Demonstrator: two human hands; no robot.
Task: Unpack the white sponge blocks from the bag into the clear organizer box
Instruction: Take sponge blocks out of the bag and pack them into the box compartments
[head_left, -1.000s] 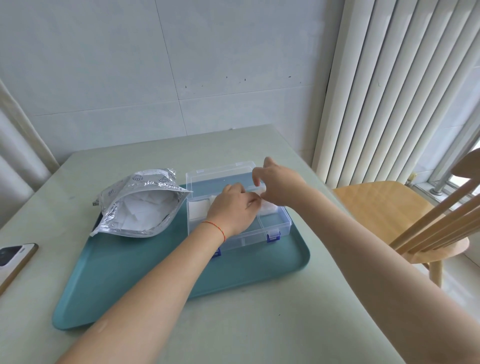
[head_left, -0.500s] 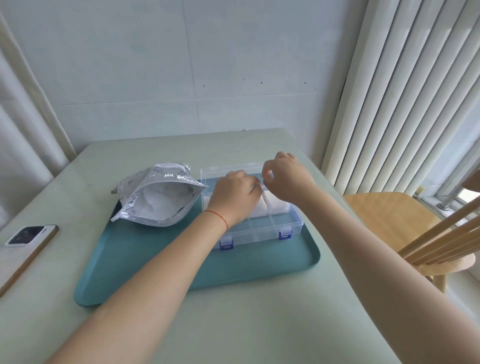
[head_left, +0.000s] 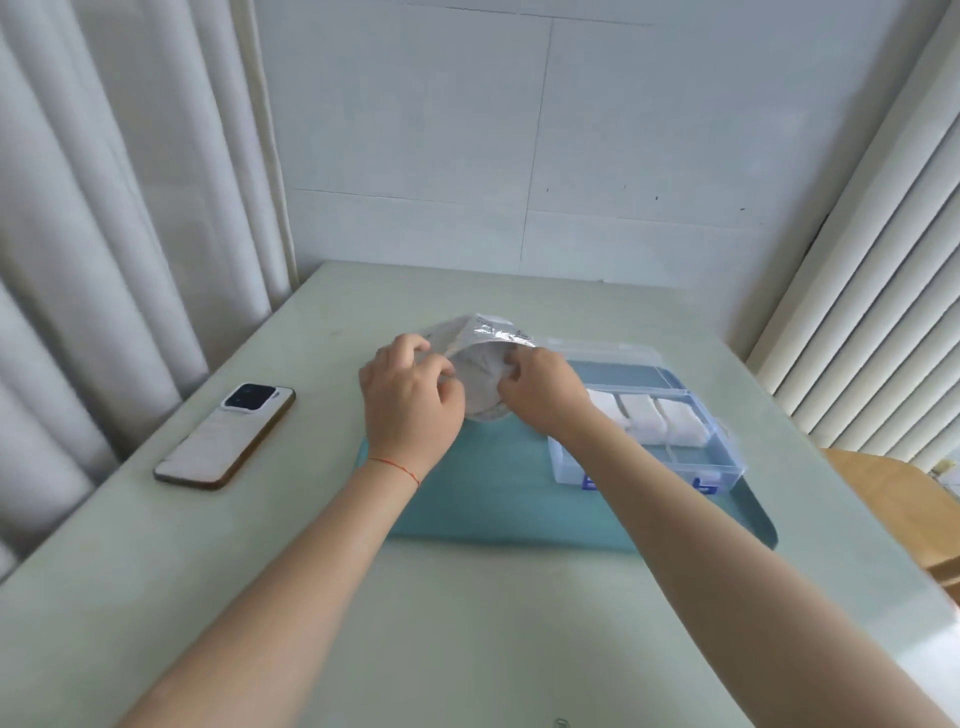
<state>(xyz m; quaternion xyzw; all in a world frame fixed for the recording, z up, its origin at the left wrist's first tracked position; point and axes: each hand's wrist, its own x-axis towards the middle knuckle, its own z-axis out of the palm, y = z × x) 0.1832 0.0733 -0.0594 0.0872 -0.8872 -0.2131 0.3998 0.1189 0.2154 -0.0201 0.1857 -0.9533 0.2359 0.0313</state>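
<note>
Pale tiled wall stands behind a light green table, with white curtains on the left side and vertical blinds on the right. On the table lies a teal tray, and on its far left part sits the silver foil bag, its mouth turned toward the person. Both hands are at this mouth. The left hand, which has a thin red string around the wrist, has its fingers curled and pinches the left edge of the opening. The right hand has its fingers curled at the right edge of the opening; whether the fingertips grip the foil or reach inside, I cannot tell, because the picture is blurred there. Just to the right of the bag, on the same tray, stands the clear organizer box with its lid open toward the wall. Three white sponge blocks lie side by side in its middle row of compartments. A phone lies face down on the table, well apart to the left of the tray.
</note>
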